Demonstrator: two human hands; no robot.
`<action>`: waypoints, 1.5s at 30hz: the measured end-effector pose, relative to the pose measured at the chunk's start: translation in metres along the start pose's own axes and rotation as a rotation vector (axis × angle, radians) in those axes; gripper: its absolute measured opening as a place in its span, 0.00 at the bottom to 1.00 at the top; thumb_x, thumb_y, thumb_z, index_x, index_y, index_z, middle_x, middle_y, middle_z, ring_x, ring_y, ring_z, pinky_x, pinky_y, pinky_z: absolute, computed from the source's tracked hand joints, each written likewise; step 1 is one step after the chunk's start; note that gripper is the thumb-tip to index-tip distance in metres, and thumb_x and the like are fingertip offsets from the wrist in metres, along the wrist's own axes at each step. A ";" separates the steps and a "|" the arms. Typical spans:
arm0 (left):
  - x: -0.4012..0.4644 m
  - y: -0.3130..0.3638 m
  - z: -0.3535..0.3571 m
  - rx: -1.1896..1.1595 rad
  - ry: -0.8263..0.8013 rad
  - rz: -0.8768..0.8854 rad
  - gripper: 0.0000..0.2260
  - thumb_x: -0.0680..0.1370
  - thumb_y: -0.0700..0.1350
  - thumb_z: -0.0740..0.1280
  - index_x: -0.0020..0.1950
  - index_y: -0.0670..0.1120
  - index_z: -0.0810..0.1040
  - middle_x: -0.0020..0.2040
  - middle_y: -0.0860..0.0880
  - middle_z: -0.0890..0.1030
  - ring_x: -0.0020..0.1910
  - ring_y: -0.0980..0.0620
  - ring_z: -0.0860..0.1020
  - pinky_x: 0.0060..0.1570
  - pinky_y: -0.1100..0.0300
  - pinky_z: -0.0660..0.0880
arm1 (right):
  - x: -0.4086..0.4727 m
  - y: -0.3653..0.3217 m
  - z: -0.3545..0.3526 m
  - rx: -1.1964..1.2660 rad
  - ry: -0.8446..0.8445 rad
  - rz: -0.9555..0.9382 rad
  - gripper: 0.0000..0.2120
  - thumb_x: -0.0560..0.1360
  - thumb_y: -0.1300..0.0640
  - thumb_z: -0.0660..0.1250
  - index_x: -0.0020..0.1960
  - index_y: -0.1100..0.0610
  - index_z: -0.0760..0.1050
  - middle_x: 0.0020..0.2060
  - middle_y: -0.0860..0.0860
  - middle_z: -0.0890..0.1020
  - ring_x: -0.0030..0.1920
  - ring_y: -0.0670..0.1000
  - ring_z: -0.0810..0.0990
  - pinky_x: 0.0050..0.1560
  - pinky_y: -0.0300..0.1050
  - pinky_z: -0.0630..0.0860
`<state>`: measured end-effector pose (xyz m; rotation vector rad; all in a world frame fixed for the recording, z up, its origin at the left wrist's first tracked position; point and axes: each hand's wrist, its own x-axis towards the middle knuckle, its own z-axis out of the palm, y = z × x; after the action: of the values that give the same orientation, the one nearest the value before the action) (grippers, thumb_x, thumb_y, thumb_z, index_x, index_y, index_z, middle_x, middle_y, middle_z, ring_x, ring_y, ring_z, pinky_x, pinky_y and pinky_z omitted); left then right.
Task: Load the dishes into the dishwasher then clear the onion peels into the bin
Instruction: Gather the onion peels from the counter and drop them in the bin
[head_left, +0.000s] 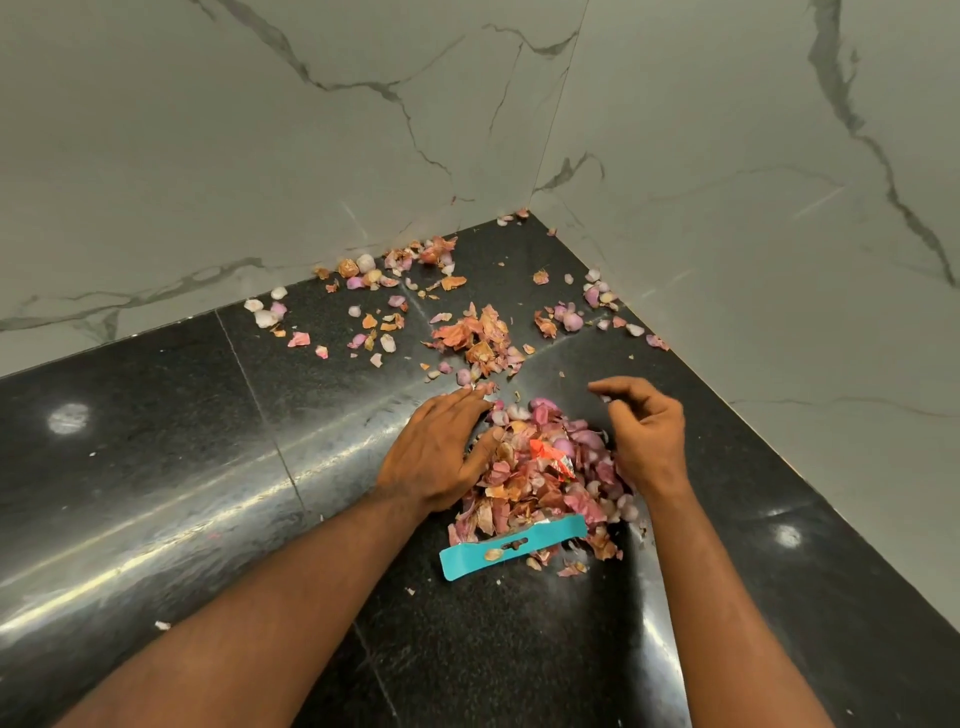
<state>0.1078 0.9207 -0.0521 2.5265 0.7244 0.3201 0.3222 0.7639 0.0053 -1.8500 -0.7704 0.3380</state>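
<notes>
A heap of onion peels (540, 467) lay on the black counter (208, 467), out from the corner where the marble walls (311, 156) met. The left hand (441, 457) pressed flat against the heap's left side, fingers straight and together, holding nothing. The right hand (649, 436) stood on the heap's right side, fingers loosely curled and apart, gripping nothing. A red wrapper scrap (556, 460) sat on top of the heap, and a teal card strip (511, 545) lay at its near edge, partly under the peels. Beyond the heap, loose peels (478, 332) were scattered toward the corner and along both walls.
</notes>
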 end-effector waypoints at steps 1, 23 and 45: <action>0.000 -0.001 0.000 0.004 0.000 0.000 0.27 0.85 0.65 0.50 0.80 0.55 0.64 0.81 0.53 0.67 0.80 0.55 0.62 0.81 0.49 0.57 | 0.007 0.005 -0.003 -0.057 0.049 -0.003 0.16 0.79 0.66 0.66 0.58 0.50 0.84 0.57 0.47 0.85 0.55 0.46 0.83 0.59 0.49 0.80; 0.001 0.003 0.000 0.018 -0.025 -0.008 0.28 0.84 0.65 0.49 0.80 0.54 0.64 0.81 0.50 0.67 0.81 0.53 0.62 0.81 0.50 0.56 | -0.002 0.007 0.007 -0.027 -0.457 0.171 0.25 0.83 0.39 0.52 0.68 0.46 0.81 0.64 0.43 0.83 0.64 0.42 0.79 0.69 0.49 0.70; -0.009 0.001 -0.008 -0.114 -0.068 0.036 0.35 0.80 0.73 0.39 0.83 0.59 0.58 0.83 0.51 0.63 0.81 0.50 0.61 0.79 0.44 0.60 | -0.089 0.019 0.056 -0.241 0.073 0.305 0.35 0.78 0.23 0.38 0.78 0.33 0.64 0.77 0.50 0.71 0.76 0.57 0.70 0.72 0.68 0.68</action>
<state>0.0980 0.9184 -0.0456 2.4319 0.6180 0.2782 0.2304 0.7420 -0.0458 -2.2016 -0.4942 0.3814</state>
